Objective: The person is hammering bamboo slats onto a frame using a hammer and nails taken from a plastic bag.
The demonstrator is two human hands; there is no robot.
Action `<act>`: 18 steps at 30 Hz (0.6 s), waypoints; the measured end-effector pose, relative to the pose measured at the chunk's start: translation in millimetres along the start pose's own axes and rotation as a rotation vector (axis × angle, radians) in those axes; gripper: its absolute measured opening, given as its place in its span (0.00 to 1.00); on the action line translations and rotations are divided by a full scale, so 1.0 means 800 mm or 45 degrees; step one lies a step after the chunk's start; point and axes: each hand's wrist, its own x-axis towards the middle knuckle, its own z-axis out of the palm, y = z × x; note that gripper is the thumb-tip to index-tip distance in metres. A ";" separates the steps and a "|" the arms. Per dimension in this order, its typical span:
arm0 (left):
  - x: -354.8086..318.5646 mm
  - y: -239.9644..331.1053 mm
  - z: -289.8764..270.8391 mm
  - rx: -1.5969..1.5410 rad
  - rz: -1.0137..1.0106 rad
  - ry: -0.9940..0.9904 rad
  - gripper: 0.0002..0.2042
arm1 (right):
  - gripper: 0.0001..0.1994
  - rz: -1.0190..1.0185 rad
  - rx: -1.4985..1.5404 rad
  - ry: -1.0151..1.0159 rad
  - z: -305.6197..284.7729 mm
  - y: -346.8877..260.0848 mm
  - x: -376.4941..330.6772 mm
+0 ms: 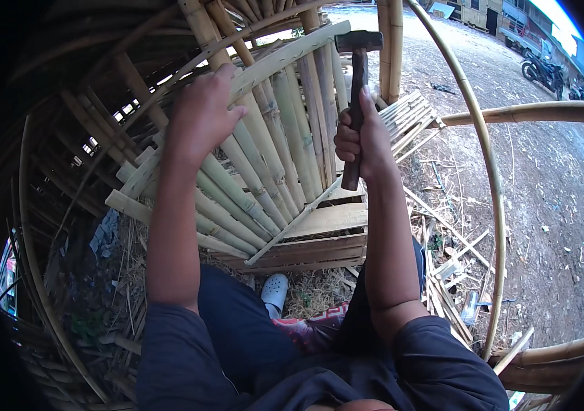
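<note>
A wooden-handled hammer (355, 103) is upright in my right hand (368, 133), its dark metal head at the top. My fingers wrap round the handle, with the thumb laid along it. My left hand (206, 109) is at the upper rail (285, 58) of a slatted bamboo panel (295, 130). Its fingers curl over the rail and the thumb shows on the near side, while the palm is hidden. Split bamboo slats fan down from this rail to a thin lower strip (299, 226).
A low wooden crate-like base (322, 243) stands under the panel, before my knees. Bamboo posts (391, 51) and a curved pole (487, 157) frame the right side. Bamboo scraps (446, 288) litter the ground. Beyond are a dirt yard (545, 205) and a parked motorcycle (544, 72).
</note>
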 end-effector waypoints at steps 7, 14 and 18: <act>0.005 -0.020 0.003 0.046 -0.105 0.011 0.31 | 0.31 -0.242 0.357 0.134 -0.025 -0.020 -0.020; 0.008 0.010 -0.006 0.038 -0.094 -0.057 0.30 | 0.30 -0.604 0.643 0.384 -0.071 -0.055 -0.036; 0.008 0.021 -0.006 0.017 -0.083 -0.070 0.30 | 0.31 -0.303 0.501 0.332 -0.004 -0.020 -0.011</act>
